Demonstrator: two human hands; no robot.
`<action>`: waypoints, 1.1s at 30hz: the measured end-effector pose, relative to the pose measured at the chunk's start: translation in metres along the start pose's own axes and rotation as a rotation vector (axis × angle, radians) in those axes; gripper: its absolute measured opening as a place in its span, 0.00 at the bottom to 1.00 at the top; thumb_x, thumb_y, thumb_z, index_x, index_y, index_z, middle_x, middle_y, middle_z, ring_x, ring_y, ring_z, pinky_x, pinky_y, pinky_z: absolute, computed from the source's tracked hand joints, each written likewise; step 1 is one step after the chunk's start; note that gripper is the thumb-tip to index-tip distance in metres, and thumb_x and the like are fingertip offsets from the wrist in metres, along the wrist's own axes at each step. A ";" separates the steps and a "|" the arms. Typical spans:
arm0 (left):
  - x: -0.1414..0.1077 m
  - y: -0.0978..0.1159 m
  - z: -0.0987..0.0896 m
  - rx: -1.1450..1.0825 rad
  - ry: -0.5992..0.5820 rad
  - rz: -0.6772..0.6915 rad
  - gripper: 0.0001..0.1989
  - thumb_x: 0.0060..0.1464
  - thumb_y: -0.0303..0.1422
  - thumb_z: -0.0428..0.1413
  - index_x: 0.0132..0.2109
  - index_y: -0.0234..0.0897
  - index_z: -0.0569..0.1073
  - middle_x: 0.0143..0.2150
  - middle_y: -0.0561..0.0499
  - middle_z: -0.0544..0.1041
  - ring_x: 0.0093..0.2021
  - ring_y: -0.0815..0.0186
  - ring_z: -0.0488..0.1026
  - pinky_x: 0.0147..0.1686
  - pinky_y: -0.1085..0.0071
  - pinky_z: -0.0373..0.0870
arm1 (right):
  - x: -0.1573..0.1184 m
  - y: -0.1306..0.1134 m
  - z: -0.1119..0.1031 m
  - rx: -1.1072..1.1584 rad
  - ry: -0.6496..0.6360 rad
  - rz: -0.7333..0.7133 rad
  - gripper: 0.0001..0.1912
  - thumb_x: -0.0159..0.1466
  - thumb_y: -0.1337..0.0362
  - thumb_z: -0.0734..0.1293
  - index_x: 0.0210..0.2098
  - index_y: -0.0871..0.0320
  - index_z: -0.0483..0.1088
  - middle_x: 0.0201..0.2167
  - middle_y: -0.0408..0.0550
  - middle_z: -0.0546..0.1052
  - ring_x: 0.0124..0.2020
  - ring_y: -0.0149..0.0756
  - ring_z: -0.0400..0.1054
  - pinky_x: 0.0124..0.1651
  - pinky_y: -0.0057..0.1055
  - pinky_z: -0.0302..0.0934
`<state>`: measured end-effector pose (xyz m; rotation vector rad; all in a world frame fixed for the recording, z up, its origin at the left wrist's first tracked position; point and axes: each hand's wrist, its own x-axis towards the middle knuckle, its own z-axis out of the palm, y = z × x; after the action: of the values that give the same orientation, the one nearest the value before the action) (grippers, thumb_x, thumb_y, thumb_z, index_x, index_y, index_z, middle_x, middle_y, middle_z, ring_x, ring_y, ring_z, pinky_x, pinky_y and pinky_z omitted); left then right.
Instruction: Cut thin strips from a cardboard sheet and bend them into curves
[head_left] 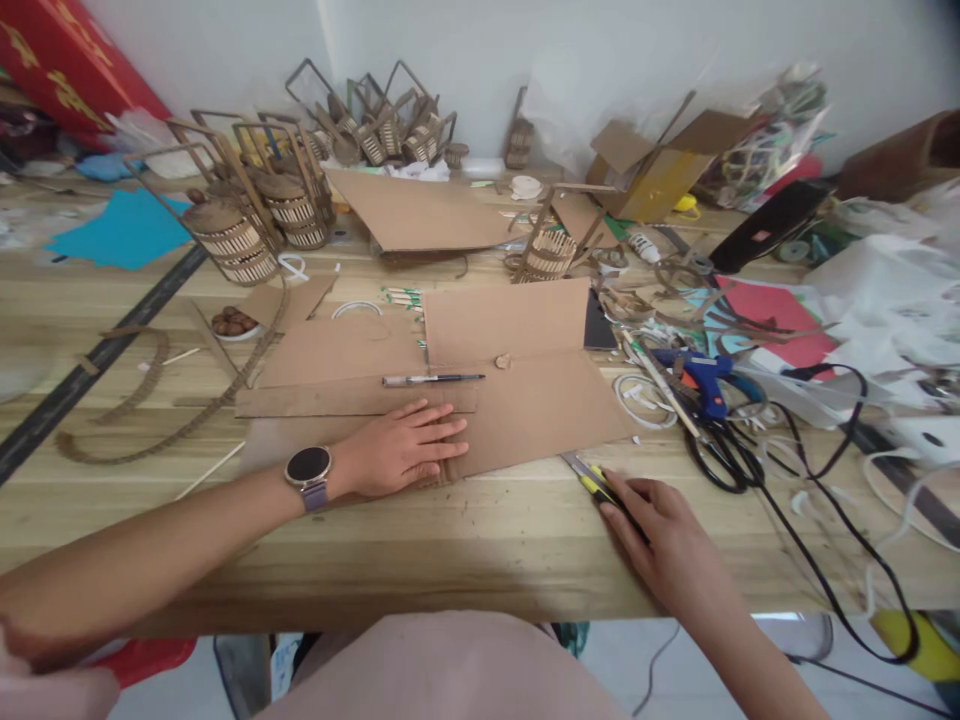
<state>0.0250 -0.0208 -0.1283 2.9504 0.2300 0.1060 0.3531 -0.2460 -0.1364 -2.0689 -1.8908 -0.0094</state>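
Observation:
My left hand point(405, 443) lies flat with its fingers spread, pressing on cardboard point(536, 405) on the wooden table. A watch point(308, 468) is on that wrist. In my right hand point(660, 535) is a yellow and black utility knife point(598, 483), its blade out and pointing up and left beside the cardboard's lower right edge. A pen point(433, 379) rests on the cardboard just beyond my left fingers. Behind it, a creased cardboard panel point(506, 320) stands tilted up. A small brown scrap point(502, 361) sits near the crease.
Small wooden lantern-like baskets point(236, 240) with tall handles stand at the back left. At right lie a blue glue gun point(697, 378), black cable point(795, 510) and white tape rings point(643, 400). A larger cardboard sheet point(427, 215) and an open box point(675, 165) are behind.

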 end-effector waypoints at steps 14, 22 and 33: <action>0.020 0.006 0.002 -0.005 -0.014 -0.043 0.23 0.71 0.42 0.38 0.67 0.45 0.63 0.72 0.53 0.56 0.73 0.57 0.46 0.70 0.56 0.39 | 0.012 -0.002 0.002 -0.021 0.013 0.013 0.27 0.70 0.49 0.55 0.56 0.60 0.72 0.42 0.57 0.74 0.45 0.47 0.70 0.48 0.44 0.69; 0.019 0.006 0.002 0.009 -0.006 -0.038 0.23 0.72 0.42 0.38 0.67 0.45 0.63 0.72 0.53 0.56 0.73 0.57 0.46 0.70 0.57 0.38 | 0.013 -0.014 0.003 -0.037 0.000 -0.020 0.26 0.70 0.50 0.55 0.57 0.58 0.71 0.42 0.57 0.75 0.44 0.46 0.70 0.48 0.44 0.69; 0.021 0.007 0.001 -0.046 0.003 -0.041 0.23 0.71 0.41 0.39 0.67 0.42 0.63 0.72 0.51 0.57 0.73 0.57 0.46 0.70 0.55 0.40 | 0.009 -0.059 0.008 -0.019 0.020 -0.159 0.23 0.71 0.55 0.57 0.57 0.60 0.71 0.41 0.55 0.76 0.44 0.43 0.71 0.46 0.39 0.71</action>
<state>0.0467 -0.0242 -0.1273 2.8978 0.2844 0.1080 0.2956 -0.2322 -0.1281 -1.9172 -2.0458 -0.0854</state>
